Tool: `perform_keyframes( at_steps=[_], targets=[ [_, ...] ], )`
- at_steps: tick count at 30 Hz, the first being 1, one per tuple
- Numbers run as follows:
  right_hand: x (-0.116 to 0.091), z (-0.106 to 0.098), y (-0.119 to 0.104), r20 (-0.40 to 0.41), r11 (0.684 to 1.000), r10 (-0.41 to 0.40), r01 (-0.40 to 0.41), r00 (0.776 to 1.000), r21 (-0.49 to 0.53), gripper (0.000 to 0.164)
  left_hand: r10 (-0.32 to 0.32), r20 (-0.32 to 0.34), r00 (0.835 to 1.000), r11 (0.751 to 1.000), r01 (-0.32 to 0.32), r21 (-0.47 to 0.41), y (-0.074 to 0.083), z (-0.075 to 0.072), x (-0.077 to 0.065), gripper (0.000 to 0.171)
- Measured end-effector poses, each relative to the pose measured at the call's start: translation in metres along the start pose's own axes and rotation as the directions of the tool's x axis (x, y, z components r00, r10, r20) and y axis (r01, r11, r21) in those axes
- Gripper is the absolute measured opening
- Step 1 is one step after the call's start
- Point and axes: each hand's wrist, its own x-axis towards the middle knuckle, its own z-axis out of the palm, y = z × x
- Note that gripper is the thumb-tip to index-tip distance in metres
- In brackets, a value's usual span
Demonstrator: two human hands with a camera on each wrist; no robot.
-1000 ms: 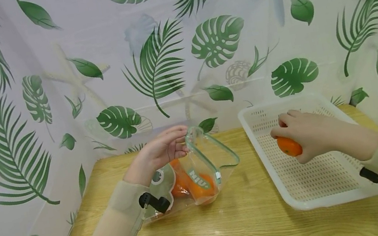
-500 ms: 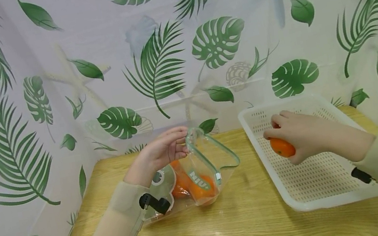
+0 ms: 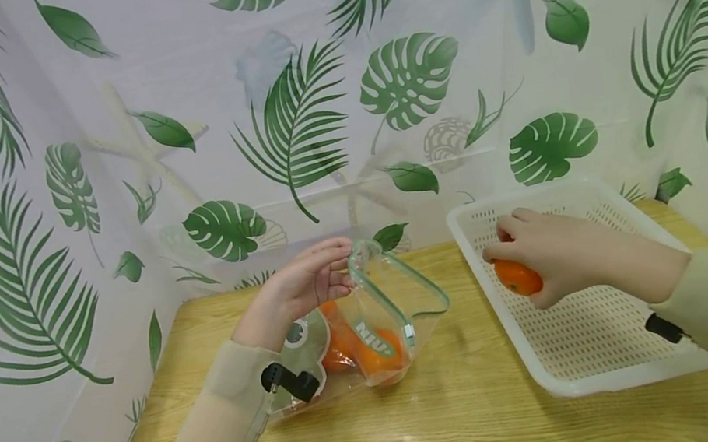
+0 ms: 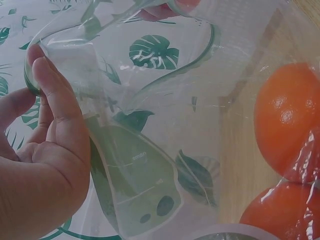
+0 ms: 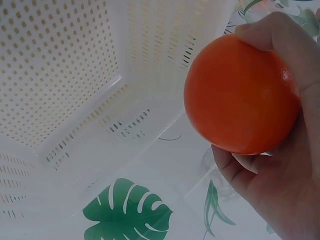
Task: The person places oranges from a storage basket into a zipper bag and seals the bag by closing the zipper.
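My left hand pinches the green-edged rim of a clear zip bag between thumb and fingers, and the bag's mouth gapes to the right. Inside the bag lie oranges; two of them show up close in the left wrist view, the upper orange above the other. My right hand grips another orange over the left part of a white plastic basket. In the right wrist view this orange looks smooth and round, with fingers and thumb around it.
The basket, with its perforated floor and walls, stands at the right of a wooden table. A leaf-printed cloth hangs behind and at both sides. A green slider sits on the bag's rim.
My right hand has moved left with the orange, toward the basket's left wall. The left hand and the bag stay where they were.
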Motion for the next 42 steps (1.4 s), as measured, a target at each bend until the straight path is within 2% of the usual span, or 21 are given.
perform_keyframes(
  at_steps=[17, 25, 42],
  targets=[
    [0.017, -0.002, -0.011, -0.028, 0.998, -0.056, 0.055, 0.998, -0.018, 0.058, -0.009, -0.015, 1.0, 1.0, 0.009, 0.001, -0.002, 0.002, 0.0, 0.043],
    [0.029, -0.005, -0.016, -0.061, 0.996, -0.091, 0.09, 0.994, -0.021, 0.053, -0.02, -0.042, 0.999, 1.0, 0.019, -0.007, -0.002, 0.0, -0.001, 0.045],
    [0.054, -0.012, -0.032, -0.058, 0.996, -0.092, 0.093, 0.994, 0.009, 0.059, -0.008, -0.028, 1.0, 1.0, 0.008, -0.008, -0.004, 0.0, 0.0, 0.045]
  ],
)
